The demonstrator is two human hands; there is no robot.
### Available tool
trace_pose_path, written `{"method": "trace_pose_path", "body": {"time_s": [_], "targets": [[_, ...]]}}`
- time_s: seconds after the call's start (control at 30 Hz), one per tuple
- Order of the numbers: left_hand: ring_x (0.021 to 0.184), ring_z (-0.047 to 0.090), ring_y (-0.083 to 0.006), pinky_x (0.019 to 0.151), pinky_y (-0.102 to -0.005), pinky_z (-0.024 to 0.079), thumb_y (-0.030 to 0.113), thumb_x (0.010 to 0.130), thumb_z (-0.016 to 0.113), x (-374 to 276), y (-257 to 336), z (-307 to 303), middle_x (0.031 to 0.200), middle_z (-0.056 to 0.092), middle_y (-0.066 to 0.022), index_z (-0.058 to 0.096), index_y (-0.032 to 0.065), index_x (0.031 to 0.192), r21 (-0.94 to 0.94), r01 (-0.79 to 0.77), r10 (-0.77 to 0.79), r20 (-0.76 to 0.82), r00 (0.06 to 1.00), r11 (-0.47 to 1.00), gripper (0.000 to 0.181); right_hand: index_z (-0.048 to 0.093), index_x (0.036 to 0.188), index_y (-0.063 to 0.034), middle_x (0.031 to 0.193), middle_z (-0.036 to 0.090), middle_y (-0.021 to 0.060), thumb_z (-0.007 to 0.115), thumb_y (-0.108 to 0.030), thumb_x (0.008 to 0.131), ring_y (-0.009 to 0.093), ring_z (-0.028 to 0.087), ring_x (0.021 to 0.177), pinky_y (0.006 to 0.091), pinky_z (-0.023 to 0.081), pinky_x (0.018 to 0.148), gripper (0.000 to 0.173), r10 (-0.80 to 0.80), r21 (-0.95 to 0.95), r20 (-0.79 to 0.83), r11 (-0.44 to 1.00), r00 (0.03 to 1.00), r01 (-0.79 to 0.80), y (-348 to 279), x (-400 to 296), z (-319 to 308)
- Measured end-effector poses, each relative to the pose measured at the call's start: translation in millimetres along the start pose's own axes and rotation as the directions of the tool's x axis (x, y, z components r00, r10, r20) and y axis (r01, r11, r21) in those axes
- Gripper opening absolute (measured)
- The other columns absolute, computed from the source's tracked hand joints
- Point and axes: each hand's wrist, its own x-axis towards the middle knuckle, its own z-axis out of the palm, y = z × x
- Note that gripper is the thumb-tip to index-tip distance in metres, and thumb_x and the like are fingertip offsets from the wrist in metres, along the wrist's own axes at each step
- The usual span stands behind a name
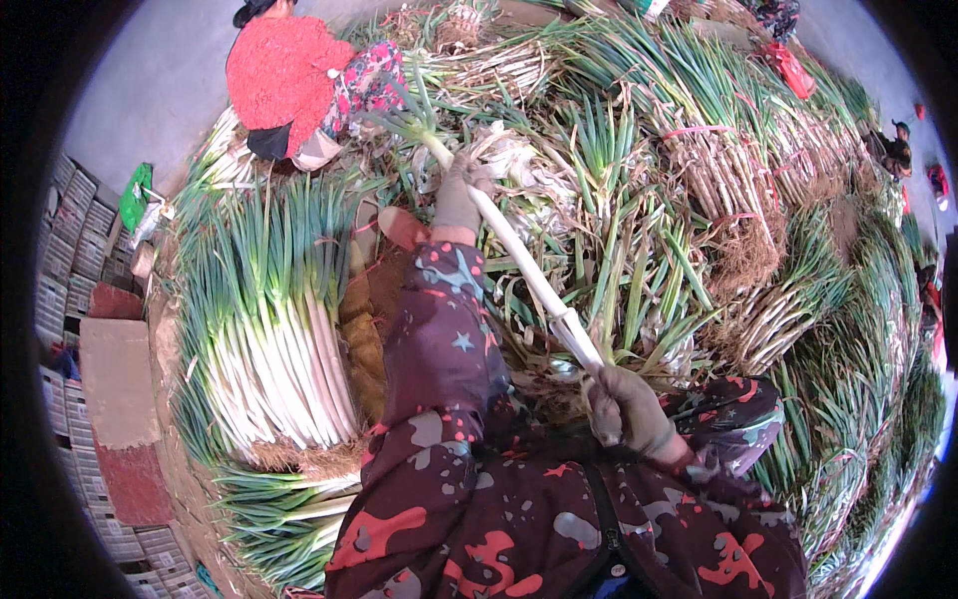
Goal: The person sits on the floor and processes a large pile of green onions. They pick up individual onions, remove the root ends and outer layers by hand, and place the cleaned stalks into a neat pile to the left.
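Observation:
My left hand (458, 196), in a dirty glove, grips a long green onion (516, 251) high on its white stalk, just below the green leaves. Lower down, my gloved right hand (625, 408) is closed around the root end of the same stalk. A strip of outer skin hangs loose from the stalk a little above that hand. Under and beyond the onion lie peeled leaves and husks (516, 165). Left of my left arm lies a neat row of green onions with clean white stalks (288, 367), roots towards me.
A person in a red top (281, 75) sits at the upper left. Tied bundles of unpeeled green onions (722, 165) lie at the upper right, with more along the right side (846, 337). Stacked boxes (67, 262) and a green bag (137, 198) stand at the far left.

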Motion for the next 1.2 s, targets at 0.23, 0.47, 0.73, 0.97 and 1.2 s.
{"method": "trace_pose_path", "body": {"time_s": [0.23, 0.47, 0.73, 0.97, 1.2], "targets": [[0.051, 0.043, -0.0064, 0.043, -0.0215, 0.038, 0.030, 0.097, 0.054, -17.7, 24.6, 5.4, 0.063, 0.041, 0.0044, 0.058, 0.0023, 0.114, 0.110, -0.109, 0.102, 0.071, 0.992, 0.988, 0.032, 0.048, 0.079, -0.0123, 0.055, 0.036, -0.0065, 0.044, -0.033, 0.101, 0.007, 0.025, 0.034, 0.0230, 0.020, 0.031, 0.031, -0.207, 0.298, -0.329, 0.903, 0.921, 0.309, 14.5, -76.2, -70.0], [0.052, 0.045, -0.0079, 0.043, -0.0219, 0.037, 0.025, 0.096, 0.057, -95.7, 45.0, 14.7, 0.073, 0.051, 0.0006, 0.059, 0.0097, 0.107, -0.047, -0.213, 0.218, 0.205, 0.954, 0.976, 0.019, 0.042, 0.140, -0.0052, 0.066, 0.043, -0.0042, 0.044, -0.035, 0.101, 0.008, 0.030, 0.041, 0.0244, 0.025, 0.035, 0.049, -0.155, 0.320, -0.005, 0.936, 0.988, 0.149, 25.0, -19.4, -112.1], [0.058, 0.040, -0.0051, 0.050, -0.0193, 0.036, 0.028, 0.099, 0.052, -246.7, 158.1, -12.6, 0.075, 0.045, 0.0028, 0.048, 0.0080, 0.127, 0.004, -0.457, 0.448, 0.191, 0.874, 0.890, 0.034, 0.044, 0.137, -0.0024, 0.059, 0.038, -0.0061, 0.044, -0.032, 0.101, 0.007, 0.028, 0.038, 0.0242, 0.022, 0.035, 0.046, -0.013, 0.098, -0.031, 0.995, 0.999, 0.016, 23.5, 29.5, -71.3], [0.058, 0.046, -0.0072, 0.051, -0.0225, 0.044, 0.026, 0.098, 0.054, -402.0, 231.4, -130.6, 0.076, 0.051, 0.0010, 0.051, 0.0126, 0.121, 0.453, -0.668, 0.806, -0.292, 0.515, 0.591, 0.027, 0.053, 0.089, -0.0106, 0.061, 0.043, -0.0051, 0.047, -0.029, 0.100, 0.007, 0.033, 0.040, 0.0237, 0.027, 0.037, 0.022, 0.025, -0.141, 0.096, 0.990, 0.995, -0.011, 12.3, 76.0, -97.7], [0.089, 0.052, -0.0244, 0.077, -0.0368, 0.046, 0.034, 0.088, 0.065, -535.6, 156.0, -403.2, 0.095, 0.054, -0.0144, 0.052, 0.0015, 0.121, 0.834, 0.452, 0.889, -0.427, 0.165, 0.317, 0.048, 0.061, 0.098, -0.0090, 0.061, 0.047, -0.0026, 0.051, -0.029, 0.098, 0.008, 0.038, 0.042, 0.0224, 0.027, 0.038, 0.023, 0.035, -0.346, -0.104, 0.936, 0.994, -0.069, 29.7, 109.6, -82.4]]}}
